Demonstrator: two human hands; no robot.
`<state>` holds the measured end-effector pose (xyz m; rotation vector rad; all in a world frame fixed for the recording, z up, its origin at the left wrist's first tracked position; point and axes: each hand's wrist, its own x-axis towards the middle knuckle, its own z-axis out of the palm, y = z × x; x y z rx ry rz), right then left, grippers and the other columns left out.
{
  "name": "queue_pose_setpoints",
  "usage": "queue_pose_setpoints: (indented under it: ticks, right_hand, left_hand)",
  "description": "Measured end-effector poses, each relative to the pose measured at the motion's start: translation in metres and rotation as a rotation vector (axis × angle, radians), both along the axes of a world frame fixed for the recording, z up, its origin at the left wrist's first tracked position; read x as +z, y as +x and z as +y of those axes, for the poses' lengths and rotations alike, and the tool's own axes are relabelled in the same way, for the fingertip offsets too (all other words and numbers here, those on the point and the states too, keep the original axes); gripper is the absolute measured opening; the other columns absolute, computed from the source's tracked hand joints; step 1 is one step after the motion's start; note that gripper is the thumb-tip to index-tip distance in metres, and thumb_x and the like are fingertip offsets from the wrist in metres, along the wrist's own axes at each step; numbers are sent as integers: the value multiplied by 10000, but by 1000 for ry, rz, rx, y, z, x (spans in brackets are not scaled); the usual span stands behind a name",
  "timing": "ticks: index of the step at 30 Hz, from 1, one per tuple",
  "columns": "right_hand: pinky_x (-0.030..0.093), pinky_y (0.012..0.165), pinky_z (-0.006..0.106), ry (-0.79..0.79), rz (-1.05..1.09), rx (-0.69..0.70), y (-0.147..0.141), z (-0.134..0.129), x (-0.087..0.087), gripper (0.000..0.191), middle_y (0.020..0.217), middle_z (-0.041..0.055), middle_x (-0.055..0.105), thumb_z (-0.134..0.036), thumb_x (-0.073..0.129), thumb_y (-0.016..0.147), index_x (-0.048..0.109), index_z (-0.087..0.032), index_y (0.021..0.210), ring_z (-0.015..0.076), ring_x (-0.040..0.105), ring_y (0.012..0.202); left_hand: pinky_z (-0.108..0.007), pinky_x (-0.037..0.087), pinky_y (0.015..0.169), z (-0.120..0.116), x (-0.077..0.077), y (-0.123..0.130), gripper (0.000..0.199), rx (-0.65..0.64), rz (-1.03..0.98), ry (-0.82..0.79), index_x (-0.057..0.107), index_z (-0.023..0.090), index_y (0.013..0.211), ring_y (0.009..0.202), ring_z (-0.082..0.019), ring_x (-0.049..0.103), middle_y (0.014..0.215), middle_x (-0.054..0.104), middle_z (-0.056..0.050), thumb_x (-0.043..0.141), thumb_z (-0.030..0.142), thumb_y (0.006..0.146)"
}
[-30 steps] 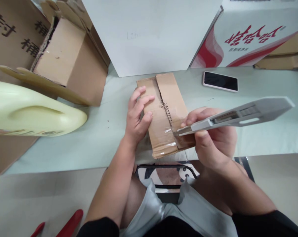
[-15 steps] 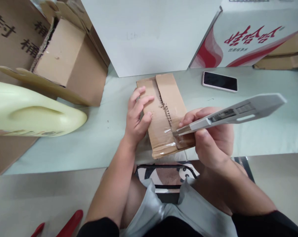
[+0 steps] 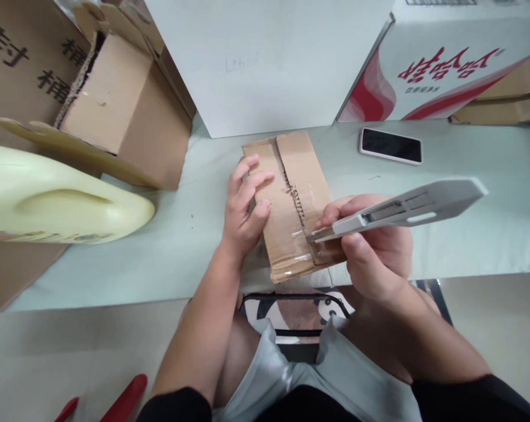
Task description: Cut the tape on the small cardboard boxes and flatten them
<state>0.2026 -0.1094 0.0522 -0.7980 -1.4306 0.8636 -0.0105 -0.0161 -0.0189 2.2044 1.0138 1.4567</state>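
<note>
A small brown cardboard box (image 3: 282, 225) lies on the pale green tabletop, with clear tape near its front end and a torn, ragged seam along its top. My left hand (image 3: 245, 205) grips the box's left edge, its fingers and thumb bent over onto the top. In my right hand (image 3: 374, 243) is a white utility knife (image 3: 414, 205), held between thumb and fingers. The knife's blade tip meets the seam near the taped front end; how deep it goes I cannot tell.
A phone (image 3: 391, 145) lies at the back right. Behind stand a large white box (image 3: 269, 64) and a red-and-white carton (image 3: 449, 76). On the left are an open cardboard box (image 3: 154, 129) and a pale yellow jug (image 3: 62, 196). The table's front edge runs close to my lap.
The knife's rear end has swung down and to the left, and my right hand has shifted slightly left. The blade tip stays at nearly the same spot; my left hand and the box keep still.
</note>
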Motion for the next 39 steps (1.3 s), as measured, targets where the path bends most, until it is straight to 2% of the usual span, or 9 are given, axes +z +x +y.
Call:
queue_pose_setpoints:
  ticks: [6, 15, 19, 22, 24, 26, 28, 34, 39]
  right_hand:
    - [628, 761, 362, 23, -2, -30, -1, -1, -2, 224, 1024, 34, 688, -356, 659, 1035, 660, -336, 1258, 197, 696, 915]
    - [637, 728, 409, 24, -70, -21, -1, -1, -6, 227, 1021, 30, 720, -407, 572, 1075, 594, -370, 1298, 213, 719, 857]
    - [614, 651, 375, 40, -103, 10, -3, -2, -1, 292, 989, 16, 761, -415, 573, 1079, 546, -400, 1370, 190, 701, 737]
    - [626, 719, 378, 3, -199, 28, -2, -4, 8, 373, 1025, 21, 780, -397, 596, 1073, 521, -374, 1438, 193, 734, 789]
    - [622, 782, 382, -23, -300, 14, -2, -3, 14, 277, 1026, 34, 790, -388, 582, 1079, 601, -309, 1344, 200, 752, 849]
    - [603, 782, 359, -22, -401, 7, -1, -2, 19, 197, 969, 38, 791, -398, 556, 1089, 673, -253, 1153, 189, 746, 827]
    - [586, 753, 331, -27, -440, 3, -1, -2, 21, 265, 910, 38, 779, -433, 532, 1097, 684, -228, 1023, 172, 725, 774]
    - [580, 673, 292, -74, -236, -12, -2, -3, 11, 267, 865, 26, 756, -466, 543, 1091, 686, -247, 1036, 166, 718, 768]
    - [608, 674, 357, -75, -178, -59, -3, -4, 5, 299, 824, 27, 715, -529, 534, 1079, 663, -260, 1046, 193, 701, 743]
  left_hand:
    - [-622, 427, 1267, 0, 0, 0, 565, 16, 4, -23, 658, 292, 1341, 1500, -372, 520, 1570, 551, -128, 427, 711, 1041]
    - [-604, 438, 1263, 1, 0, 0, 508, -13, -11, 0, 641, 303, 1375, 1497, -359, 524, 1585, 536, -125, 447, 650, 1060]
    - [-626, 418, 1270, 0, 1, 0, 528, -9, -21, -23, 650, 308, 1357, 1499, -372, 519, 1584, 544, -119, 444, 683, 1047]
    - [-632, 423, 1266, 0, 1, 2, 523, -12, -33, -24, 651, 313, 1361, 1494, -369, 522, 1585, 541, -116, 450, 678, 1046]
    - [-629, 430, 1264, -1, 1, 2, 526, -10, -37, -21, 652, 307, 1361, 1487, -365, 527, 1585, 537, -121, 455, 677, 1044]
    - [-626, 431, 1266, -1, 1, 2, 540, 2, -27, -27, 655, 298, 1354, 1487, -363, 527, 1584, 539, -125, 443, 687, 1044]
    - [-628, 425, 1270, -2, 1, 1, 560, 16, -2, -42, 657, 292, 1345, 1496, -365, 519, 1583, 544, -127, 421, 701, 1043]
    - [-622, 439, 1262, 0, 1, 1, 558, 19, 5, -13, 651, 289, 1358, 1504, -367, 515, 1571, 552, -135, 423, 690, 1042]
    - [-627, 419, 1275, 0, 2, 2, 579, 31, 2, -35, 645, 291, 1360, 1506, -372, 513, 1561, 565, -135, 412, 709, 1035]
